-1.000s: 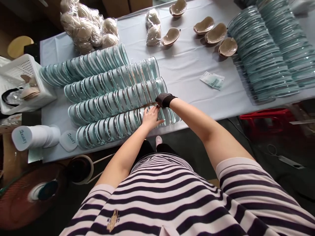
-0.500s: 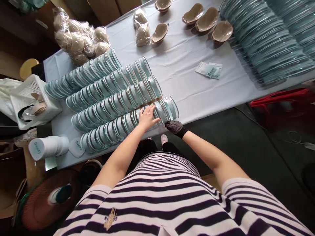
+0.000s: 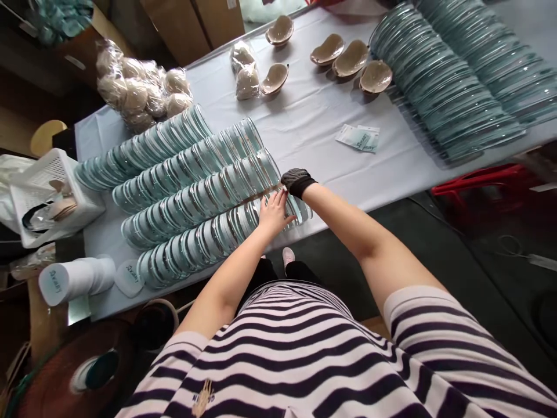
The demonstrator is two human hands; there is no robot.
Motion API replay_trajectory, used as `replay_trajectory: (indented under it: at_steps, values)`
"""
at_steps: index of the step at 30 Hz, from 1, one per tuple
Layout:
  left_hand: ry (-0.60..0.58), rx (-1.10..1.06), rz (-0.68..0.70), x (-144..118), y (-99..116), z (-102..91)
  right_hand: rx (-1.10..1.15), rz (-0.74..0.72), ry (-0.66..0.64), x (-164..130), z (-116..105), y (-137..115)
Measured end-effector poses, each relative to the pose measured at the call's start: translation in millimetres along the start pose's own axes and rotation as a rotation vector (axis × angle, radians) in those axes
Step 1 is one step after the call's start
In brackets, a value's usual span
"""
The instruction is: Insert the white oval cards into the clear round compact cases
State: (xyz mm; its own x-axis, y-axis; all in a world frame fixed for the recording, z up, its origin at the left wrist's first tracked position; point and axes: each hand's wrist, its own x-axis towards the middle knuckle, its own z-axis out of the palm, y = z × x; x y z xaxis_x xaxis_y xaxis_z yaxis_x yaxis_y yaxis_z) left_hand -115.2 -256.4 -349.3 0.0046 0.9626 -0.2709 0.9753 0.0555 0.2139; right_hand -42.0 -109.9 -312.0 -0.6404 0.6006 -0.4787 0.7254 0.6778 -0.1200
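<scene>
A person in a striped shirt leans over a bench covered in pale cloth. At centre frame, the bare left hand lies flat, fingers spread, on the near end of the front row of clear teal-backed packs, steadying it. The gloved right hand rests at the same end; whether its fingers are closed on a pack I cannot tell. Four such rows lie overlapped like tiles, seemingly to keep them tidy. At left, a white basket holds beige pads. Upper left, a clear bag holds more beige cups. Larger pack rows fill the upper right.
</scene>
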Motion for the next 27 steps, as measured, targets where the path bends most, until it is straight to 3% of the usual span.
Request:
replay_trajectory:
  at_steps: [3, 5, 10, 14, 17, 21, 24, 27]
  values:
    - [0.011, 0.016, 0.0, 1, -1, 2.3, -0.078, -0.097, -0.213, 22, -16, -9]
    - [0.006, 0.018, -0.004, 0, -3, 1.9, -0.097, -0.149, -0.275, 24, -17, -9]
    - [-0.008, 0.02, -0.015, 2, -4, 0.5, -0.14, -0.224, -0.114, 12, -10, 2]
    - [0.007, 0.039, -0.02, 1, -5, 1.0, 0.019, -0.261, 0.042, -17, 9, 17]
    - [0.01, 0.082, -0.021, 1, -6, 1.0, 0.111, -0.258, 0.136, -56, 42, 24]
    - [-0.007, 0.126, -0.021, 0, -5, -0.5, 0.187, -0.254, 0.118, -102, 110, 24]
    - [-0.027, 0.15, -0.027, -1, -5, -2.4, 0.241, -0.197, 0.112, -108, 163, 23]
    - [-0.03, 0.175, -0.021, -1, -5, -3.3, 0.291, -0.132, 0.149, -98, 201, 22]
